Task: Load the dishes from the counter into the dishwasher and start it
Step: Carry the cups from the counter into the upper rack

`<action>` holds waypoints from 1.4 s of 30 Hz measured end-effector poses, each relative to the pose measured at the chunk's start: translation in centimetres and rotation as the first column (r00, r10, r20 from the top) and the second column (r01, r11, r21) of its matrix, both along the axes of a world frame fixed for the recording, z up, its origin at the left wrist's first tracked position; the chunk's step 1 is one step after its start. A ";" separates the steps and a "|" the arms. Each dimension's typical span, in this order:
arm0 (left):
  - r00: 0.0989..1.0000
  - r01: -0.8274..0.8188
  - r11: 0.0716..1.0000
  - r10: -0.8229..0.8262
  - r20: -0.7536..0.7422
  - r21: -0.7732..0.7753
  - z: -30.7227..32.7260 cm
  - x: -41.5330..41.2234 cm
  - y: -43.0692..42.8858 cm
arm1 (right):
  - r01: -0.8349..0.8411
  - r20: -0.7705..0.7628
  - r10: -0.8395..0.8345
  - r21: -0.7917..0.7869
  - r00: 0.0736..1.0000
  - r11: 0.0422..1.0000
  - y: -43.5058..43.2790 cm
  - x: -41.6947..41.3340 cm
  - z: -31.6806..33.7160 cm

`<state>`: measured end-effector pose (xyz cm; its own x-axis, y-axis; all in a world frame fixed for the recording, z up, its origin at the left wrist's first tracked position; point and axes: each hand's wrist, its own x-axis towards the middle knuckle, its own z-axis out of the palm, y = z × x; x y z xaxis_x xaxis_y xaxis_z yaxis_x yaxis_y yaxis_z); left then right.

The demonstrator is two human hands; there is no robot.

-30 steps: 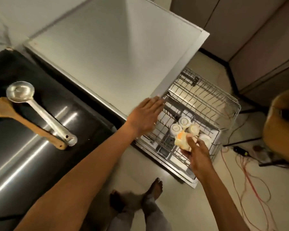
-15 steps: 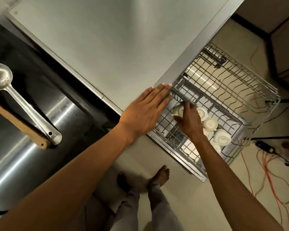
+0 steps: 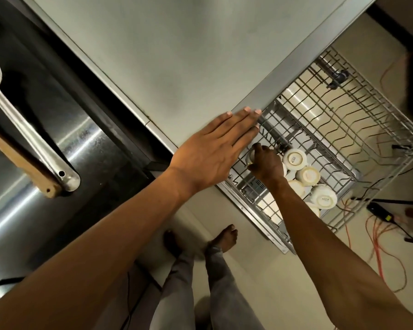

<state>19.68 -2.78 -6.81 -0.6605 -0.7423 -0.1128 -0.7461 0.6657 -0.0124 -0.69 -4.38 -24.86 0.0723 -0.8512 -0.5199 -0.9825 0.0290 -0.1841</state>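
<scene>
From the head view, my left hand (image 3: 215, 153) lies flat and released on the edge of the surface (image 3: 177, 55), fingers straight, holding nothing, as a brace while I lean over. My right hand (image 3: 266, 163) is down in the pulled-out dishwasher rack (image 3: 367, 110), its grip closed around a pale cup (image 3: 251, 155) at the rack's near left part; only a sliver of the cup shows past my fingers, so I cannot tell whether it is seated on the tines yet.

I judge the loading partly done. At least 4 white cups (image 3: 295, 159) sit just right of my hand, packed in a row running toward the near right corner, bases up and mouths down, so each cup's long axis stands roughly upright. The cup in my grip seems tipped the same way, though mostly hidden. The far half of the rack holds nothing.

Left to do: a metal ladle (image 3: 26, 129) and a wooden spatula (image 3: 17, 160) lie side by side on the dark left stretch of surface, handles pointing near and right. Then the rack goes in, the door shuts, and the machine gets started.
</scene>
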 end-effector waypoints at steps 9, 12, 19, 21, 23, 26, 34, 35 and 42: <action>1.000 -0.002 1.000 0.002 0.004 -0.008 0.1 0.0 0.0 | 0.056 0.048 -0.057 0.030 0.997 0.998 -0.2 -1.0 -0.5; 1.000 -0.003 1.000 0.003 0.017 -0.006 0.1 0.0 0.0 | 0.092 0.099 -0.086 -0.056 0.991 0.994 0.6 -1.4 -0.5; 1.000 -0.021 0.999 0.021 -0.003 0.034 0.6 0.2 0.1 | 0.237 0.296 -0.148 -0.291 0.944 0.927 5.9 1.0 4.2; 0.999 -0.031 0.998 0.031 -0.014 0.053 0.7 0.2 0.4 | 0.262 0.352 -0.150 -0.295 0.924 0.919 7.9 2.3 6.4; 0.998 -0.041 0.997 0.044 -0.050 0.058 0.8 0.1 0.4 | 0.300 0.412 -0.167 -0.282 0.896 0.911 9.5 3.3 8.6; 0.992 -0.071 0.995 0.078 -0.094 0.074 1.2 0.2 0.7 | 0.351 0.536 -0.173 -0.250 0.826 0.902 11.2 4.3 13.0; 0.719 -0.449 0.833 0.551 -0.424 0.323 7.7 2.2 9.0 | 0.259 0.633 -0.023 -0.283 0.773 0.923 13.2 5.8 25.8; 0.636 -0.517 0.785 0.619 -0.461 0.342 8.5 3.2 11.2 | 0.247 0.640 -0.025 -0.260 0.768 0.934 13.3 6.6 27.0; 0.160 -0.681 0.461 0.852 -0.499 0.569 12.1 11.9 24.8 | 0.079 0.697 0.123 -0.250 0.706 0.965 14.6 16.5 31.0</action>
